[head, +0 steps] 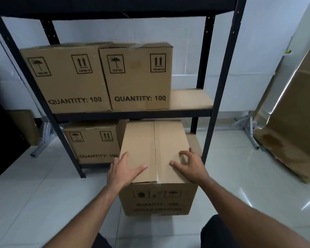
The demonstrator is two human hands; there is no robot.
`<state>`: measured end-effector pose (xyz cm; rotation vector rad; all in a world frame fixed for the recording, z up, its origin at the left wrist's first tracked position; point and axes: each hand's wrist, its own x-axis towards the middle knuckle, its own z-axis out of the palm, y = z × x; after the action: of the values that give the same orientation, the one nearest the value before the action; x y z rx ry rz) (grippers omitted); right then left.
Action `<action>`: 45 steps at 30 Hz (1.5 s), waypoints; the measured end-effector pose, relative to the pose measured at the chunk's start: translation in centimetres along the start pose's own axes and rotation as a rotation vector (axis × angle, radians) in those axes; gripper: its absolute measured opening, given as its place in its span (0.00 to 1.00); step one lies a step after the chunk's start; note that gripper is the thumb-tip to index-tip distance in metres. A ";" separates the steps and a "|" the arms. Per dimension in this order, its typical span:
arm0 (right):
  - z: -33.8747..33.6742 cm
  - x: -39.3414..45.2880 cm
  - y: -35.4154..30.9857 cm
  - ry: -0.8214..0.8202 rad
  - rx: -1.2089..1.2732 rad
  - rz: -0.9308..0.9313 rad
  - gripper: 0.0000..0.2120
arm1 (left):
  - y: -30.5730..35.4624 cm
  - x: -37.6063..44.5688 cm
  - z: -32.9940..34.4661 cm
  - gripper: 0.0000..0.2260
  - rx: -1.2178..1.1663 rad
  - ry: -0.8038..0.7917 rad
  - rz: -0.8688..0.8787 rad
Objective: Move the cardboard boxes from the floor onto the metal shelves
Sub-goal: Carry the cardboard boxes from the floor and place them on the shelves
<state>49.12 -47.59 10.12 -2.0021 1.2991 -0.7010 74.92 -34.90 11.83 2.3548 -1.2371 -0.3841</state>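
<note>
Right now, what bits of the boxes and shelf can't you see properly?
All in the head view:
- Front box: the lower print on its near face is blurred; the left hand and right hand cover parts of its top.
- Lower shelf box: its right end is hidden behind the front box.
- Metal shelf: its top is cut off by the picture's upper edge.

2 boxes [100,77] on shelf [132,114], 1 below [93,142]

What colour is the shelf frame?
Black, or very dark; the shelf frame shows best in the head view, against the white wall.
</note>
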 end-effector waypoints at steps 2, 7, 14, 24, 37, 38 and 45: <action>0.4 1.1 0.4 0.008 0.008 -0.016 0.38 | -0.2 1.0 0.7 0.58 -0.020 0.014 0.011; 1.5 4.6 1.2 -0.010 -0.003 -0.005 0.38 | -0.3 4.6 2.1 0.53 -0.040 0.032 0.035; 2.1 12.6 1.3 -0.095 -0.046 -0.042 0.57 | 0.2 12.1 2.6 0.54 -0.083 0.014 0.018; 0.4 15.9 -0.3 -0.426 -0.413 -0.062 0.74 | -0.9 15.6 1.5 0.67 0.223 -0.185 0.228; 1.5 11.8 1.3 -0.299 -0.441 -0.199 0.51 | -0.5 13.1 4.3 0.36 0.439 0.141 0.600; 1.6 12.1 1.1 -0.287 -0.442 -0.197 0.50 | -0.4 13.2 4.2 0.35 0.444 0.143 0.594; 3.9 15.0 -0.2 -0.135 -0.263 -0.100 0.47 | -0.5 16.3 4.0 0.31 0.396 0.130 0.524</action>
<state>57.61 -60.58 9.04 -2.2956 1.2714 -0.4478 82.63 -49.20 7.59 2.1845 -1.9261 0.1993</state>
